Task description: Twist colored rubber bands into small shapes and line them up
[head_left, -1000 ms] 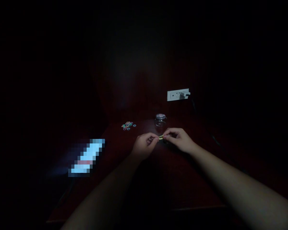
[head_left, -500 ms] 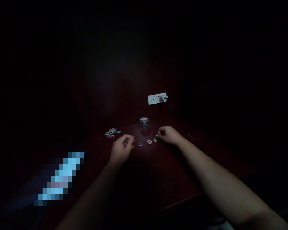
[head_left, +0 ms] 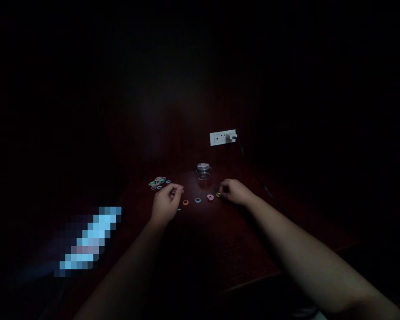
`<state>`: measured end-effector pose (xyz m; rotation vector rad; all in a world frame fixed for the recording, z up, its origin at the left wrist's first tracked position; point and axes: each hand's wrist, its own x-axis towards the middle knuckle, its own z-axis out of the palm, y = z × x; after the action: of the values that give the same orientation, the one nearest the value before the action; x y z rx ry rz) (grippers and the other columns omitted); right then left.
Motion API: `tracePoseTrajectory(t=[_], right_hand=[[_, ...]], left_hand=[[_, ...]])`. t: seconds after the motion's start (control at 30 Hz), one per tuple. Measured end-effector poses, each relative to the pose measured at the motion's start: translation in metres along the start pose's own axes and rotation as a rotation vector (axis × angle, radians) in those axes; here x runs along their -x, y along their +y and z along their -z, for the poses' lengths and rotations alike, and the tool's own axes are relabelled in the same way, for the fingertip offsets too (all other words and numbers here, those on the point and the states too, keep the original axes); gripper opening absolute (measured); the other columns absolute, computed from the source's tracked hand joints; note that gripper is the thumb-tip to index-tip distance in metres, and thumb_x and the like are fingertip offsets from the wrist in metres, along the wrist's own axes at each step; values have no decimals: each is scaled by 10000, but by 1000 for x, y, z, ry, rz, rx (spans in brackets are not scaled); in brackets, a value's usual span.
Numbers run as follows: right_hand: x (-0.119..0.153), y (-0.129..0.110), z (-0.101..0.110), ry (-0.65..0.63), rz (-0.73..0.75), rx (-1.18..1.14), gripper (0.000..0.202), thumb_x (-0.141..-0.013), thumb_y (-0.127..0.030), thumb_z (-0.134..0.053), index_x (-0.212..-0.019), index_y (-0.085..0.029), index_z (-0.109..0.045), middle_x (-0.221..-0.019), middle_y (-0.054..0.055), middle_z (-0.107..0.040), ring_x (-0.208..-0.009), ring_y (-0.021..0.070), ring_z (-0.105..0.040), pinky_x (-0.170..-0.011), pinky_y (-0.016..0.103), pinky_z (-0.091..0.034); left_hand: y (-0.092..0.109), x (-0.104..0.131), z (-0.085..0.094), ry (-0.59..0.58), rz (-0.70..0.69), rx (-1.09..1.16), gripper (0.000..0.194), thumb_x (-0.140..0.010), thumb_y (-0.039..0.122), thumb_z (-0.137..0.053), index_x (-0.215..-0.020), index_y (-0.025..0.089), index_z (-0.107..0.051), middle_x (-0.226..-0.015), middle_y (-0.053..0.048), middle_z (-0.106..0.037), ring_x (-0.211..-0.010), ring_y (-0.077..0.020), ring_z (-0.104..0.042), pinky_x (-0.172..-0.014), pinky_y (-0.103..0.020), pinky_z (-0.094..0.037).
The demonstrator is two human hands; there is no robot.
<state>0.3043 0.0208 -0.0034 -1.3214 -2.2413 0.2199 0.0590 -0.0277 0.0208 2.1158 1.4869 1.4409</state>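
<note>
My right hand (head_left: 235, 192) is closed in a pinch at a yellow hair tie (head_left: 218, 194) on the dark red table. Left of it lies a pink hair tie (head_left: 210, 197), then a blue one (head_left: 198, 200) and an orange one (head_left: 186, 202), spaced out in a row. My left hand (head_left: 167, 202) hovers by the row's left end, thumb and fingers pressed together; whatever they hold, if anything, cannot be made out. Part of a green hair tie (head_left: 179, 209) shows beside it. Several mixed hair ties lie in a pile (head_left: 158, 182) beyond my left hand.
A clear lidded jar (head_left: 204, 172) stands behind the row. On the back wall is a white socket (head_left: 223, 137) with a plug and a dark cable (head_left: 264, 186). A bright pixelated patch (head_left: 90, 242) is at the left. Surroundings are very dark.
My left hand has drawn back slightly to the left, uncovering the orange and green hair ties. My right hand has lowered its pinch onto the yellow hair tie. The view has shifted slightly.
</note>
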Motion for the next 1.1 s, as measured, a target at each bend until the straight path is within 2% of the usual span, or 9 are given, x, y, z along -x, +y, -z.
tracePoseTrajectory(t=[0.2,0.4,0.73,1.1], right_hand=[[0,0,0,16,-23,34,140,-638,-214,-596,-772,-174,-613,-806,46,-563,-711,131,-522,-647,211,-382],[0,-1,-4,-12,39,25,226,-674,-165,-561,-894,-176,-611,-883,60,-572,-824,155,-530,-752,234,-385],[-3,6,-15,-96,51,42,202,-721,-192,-486,-853,-171,-637,-873,73,-588,-802,167,-552,-745,246,-399],[-4,5,-15,-113,-32,115,210,-718,-248,-462,-810,-167,-633,-874,73,-587,-792,164,-549,-735,236,-396]], left_hand=[[-1,0,-1,-4,7,16,225,-750,324,-444,-780,161,-595,-738,-25,-638,-641,-121,-569,-593,-214,-445],[-4,0,-2,-8,-6,12,222,-758,319,-437,-782,160,-590,-744,-24,-631,-642,-115,-562,-594,-211,-440],[-7,3,-7,-8,-23,22,222,-772,300,-428,-778,146,-588,-704,-17,-603,-598,-82,-530,-549,-174,-418],[-7,3,-7,-7,-41,29,210,-773,290,-434,-770,144,-584,-689,-12,-596,-582,-76,-529,-540,-168,-421]])
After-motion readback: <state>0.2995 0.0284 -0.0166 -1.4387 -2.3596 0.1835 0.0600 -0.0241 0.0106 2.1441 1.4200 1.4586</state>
